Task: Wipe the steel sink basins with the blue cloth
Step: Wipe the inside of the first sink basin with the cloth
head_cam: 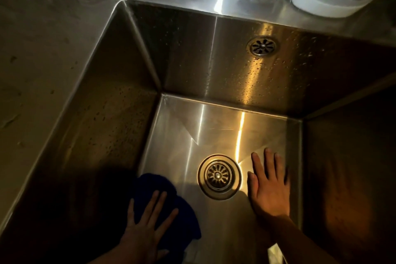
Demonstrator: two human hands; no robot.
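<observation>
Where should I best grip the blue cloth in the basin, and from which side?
Probably from above: the blue cloth lies crumpled on the basin floor, left of the drain, under the flat left hand. Curl those fingers into its bunched middle.

1 head view, close above sink basin (pixel 111 135), facing steeply down.

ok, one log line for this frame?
left hand: pressing blue cloth on sink basin floor | right hand: open, beside drain | back wall: droplets

A kitchen; deep steel sink (pixel 120 135), worn counter (pixel 42 49).
</observation>
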